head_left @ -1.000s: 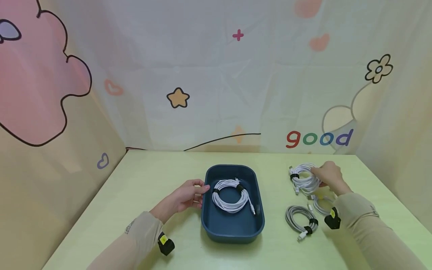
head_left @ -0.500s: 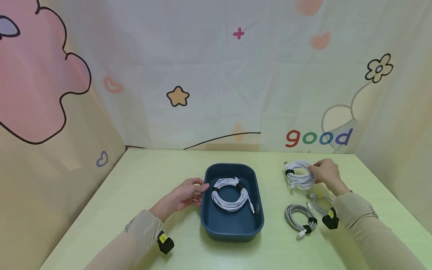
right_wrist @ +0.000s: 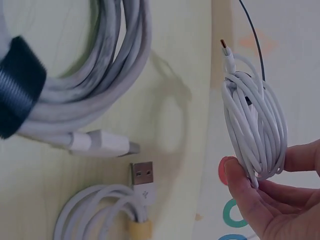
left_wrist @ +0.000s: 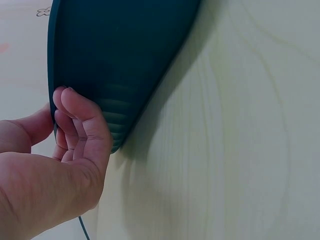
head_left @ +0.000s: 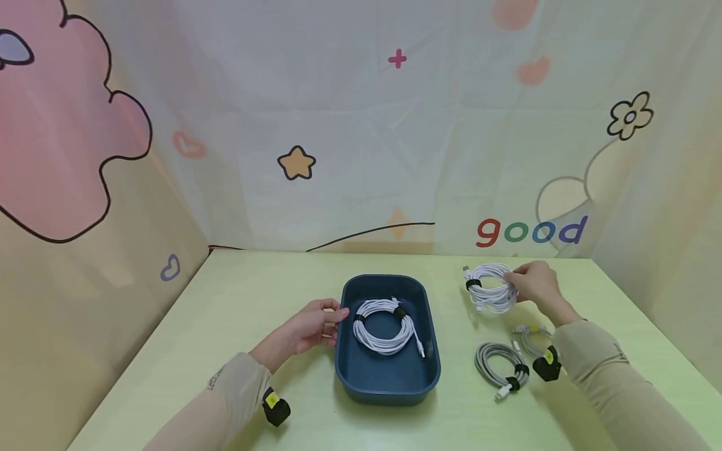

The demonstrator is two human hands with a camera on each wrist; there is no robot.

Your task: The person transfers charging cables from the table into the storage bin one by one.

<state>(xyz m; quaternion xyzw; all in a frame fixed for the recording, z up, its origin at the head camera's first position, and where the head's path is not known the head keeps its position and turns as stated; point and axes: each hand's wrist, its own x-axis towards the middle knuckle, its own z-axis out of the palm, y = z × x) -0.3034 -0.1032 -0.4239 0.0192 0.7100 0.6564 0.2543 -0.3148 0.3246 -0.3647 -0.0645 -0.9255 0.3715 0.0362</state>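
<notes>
While the left hand (head_left: 310, 327) pinches the bin (head_left: 386, 398), presumably for steadiness, the right hand (head_left: 538, 285) grips a white cable (head_left: 499, 301), far right.

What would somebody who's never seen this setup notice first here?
Probably the dark blue tub at the middle of the table, with a coiled white cable inside and the left hand gripping its left rim. Next, the right hand, holding another white cable coil above the table's right side. Behind that, the multicolored lettering "good" stands out on the backdrop.
</notes>
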